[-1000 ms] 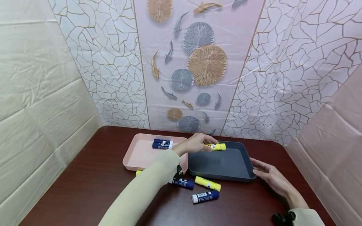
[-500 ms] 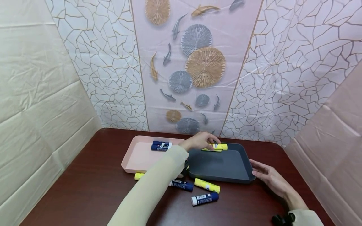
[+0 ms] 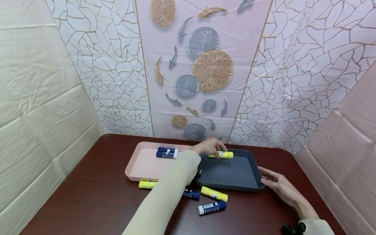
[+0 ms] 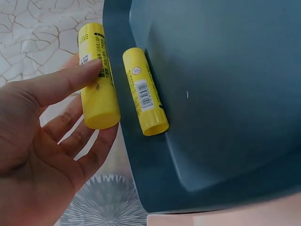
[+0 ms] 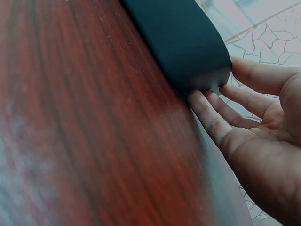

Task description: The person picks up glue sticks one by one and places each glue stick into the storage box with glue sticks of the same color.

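My left hand (image 3: pixel 210 147) pinches a yellow glue stick (image 4: pixel 99 106) between thumb and fingers, at the far left part of the dark grey tray (image 3: pixel 232 174). Right beside it, a second yellow glue stick (image 4: pixel 145 92) lies in that tray along its wall. Whether the held one touches the tray is unclear. At the tray's front right corner, my right hand (image 3: pixel 280 186) touches the outer wall with thumb and fairly straight fingertips (image 5: pixel 196 98). Two blue glue sticks (image 3: pixel 166 154) with white ends lie in the pink tray (image 3: pixel 141 163), partly behind my left arm.
On the dark wooden table (image 3: pixel 73 199), in front of the trays, lie a yellow glue stick (image 3: pixel 214 194), a blue glue stick (image 3: pixel 212 208), another blue one (image 3: pixel 191 194) and another yellow one (image 3: pixel 147 184). My left forearm partly covers the last two. A patterned cloth (image 3: pixel 194 107) hangs behind.
My left hand has shifted slightly right and lower with its glue stick, and the left forearm has swung right, uncovering more of the yellow glue stick at left. My right hand stays at the tray.
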Tool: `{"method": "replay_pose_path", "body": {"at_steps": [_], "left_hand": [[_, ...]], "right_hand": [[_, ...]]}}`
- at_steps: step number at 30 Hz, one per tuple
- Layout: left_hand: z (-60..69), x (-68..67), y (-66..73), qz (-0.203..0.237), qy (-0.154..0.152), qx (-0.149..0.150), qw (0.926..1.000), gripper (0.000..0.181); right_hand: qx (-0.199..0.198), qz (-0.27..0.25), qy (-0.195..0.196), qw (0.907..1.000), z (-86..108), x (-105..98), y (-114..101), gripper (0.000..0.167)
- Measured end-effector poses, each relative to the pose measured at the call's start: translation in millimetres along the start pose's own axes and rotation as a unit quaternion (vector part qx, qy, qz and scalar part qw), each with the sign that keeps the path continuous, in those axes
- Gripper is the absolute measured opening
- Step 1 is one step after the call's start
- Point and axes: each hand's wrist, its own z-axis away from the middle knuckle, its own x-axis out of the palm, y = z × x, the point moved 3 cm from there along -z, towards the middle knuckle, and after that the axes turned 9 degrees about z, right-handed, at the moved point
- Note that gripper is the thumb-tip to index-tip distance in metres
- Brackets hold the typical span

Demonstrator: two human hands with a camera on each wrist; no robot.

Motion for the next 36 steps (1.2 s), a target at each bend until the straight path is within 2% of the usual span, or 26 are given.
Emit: {"method": "replay_pose_path", "body": {"at_steps": [6,10,17,22,30,36], "left_hand": [[-5.3,4.5,-8.3,0.0,0.013,-0.016,0.9998,0.035],[-7.4,10.8,-12.2,-0.012,0.002,-0.023,0.9997,0.035],[-9.2,17.2,-12.4,-0.047,-0.018,-0.021,0.9985,0.037],[-8.8,20.0,-11.3,-0.053,-0.031,-0.024,0.9978,0.037],[-6.0,20.7,-9.2,-0.065,-0.031,-0.036,0.9967,0.039],[-6.6,23.2,-9.0,-0.086,-0.025,-0.032,0.9955,0.039]], "right_hand": [[0.005,-0.003,0.0,1.0,0.1,0.5,-0.8,0.068],[0.001,-0.002,-0.001,1.0,0.1,0.7,-0.7,0.067],[0.001,-0.002,-0.002,1.0,0.3,0.4,-0.7,0.067],[0.001,-0.001,-0.002,1.0,0.7,-0.2,-2.0,0.067],[-0.001,-0.001,0.001,1.0,0.0,-0.1,-1.1,0.067],[0.001,-0.001,0.0,1.0,0.5,0.3,-0.6,0.068]]}}
